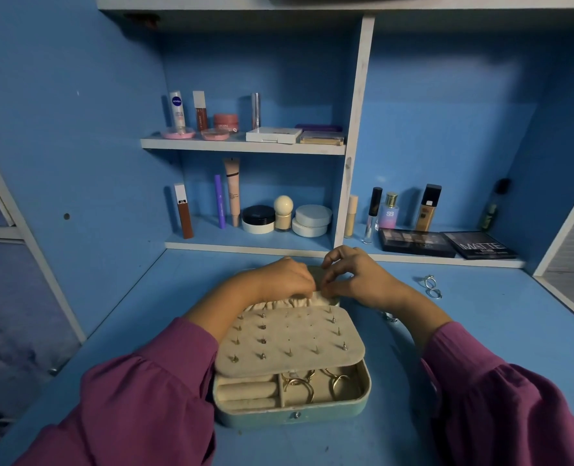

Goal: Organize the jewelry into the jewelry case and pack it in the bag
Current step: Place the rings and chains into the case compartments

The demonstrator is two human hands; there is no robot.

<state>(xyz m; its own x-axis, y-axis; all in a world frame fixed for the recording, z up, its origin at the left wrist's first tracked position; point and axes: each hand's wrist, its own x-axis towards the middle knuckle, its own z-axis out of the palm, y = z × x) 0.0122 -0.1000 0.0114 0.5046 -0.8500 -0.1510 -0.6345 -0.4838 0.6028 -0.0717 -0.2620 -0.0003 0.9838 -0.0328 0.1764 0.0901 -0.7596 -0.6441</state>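
Case [292, 403] open, mid-desk [480, 324], near front edge; bare desk either side. Left hand [285, 279], right hand [356, 279] at lid pocket [295, 302], fingers curled, pinching fabric edge. Rings [431, 286] loose at right. Readable: NIVEA tube [177, 111], MATTE palette [478, 249].

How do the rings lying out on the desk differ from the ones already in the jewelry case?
The loose rings look silver; the rings in the case look gold. The loose rings lie on the bare blue desk, to the right of the right hand; the gold ones sit in cream compartments at the front of the jewelry case, partly under its earring panel. Both are thin metal bands.
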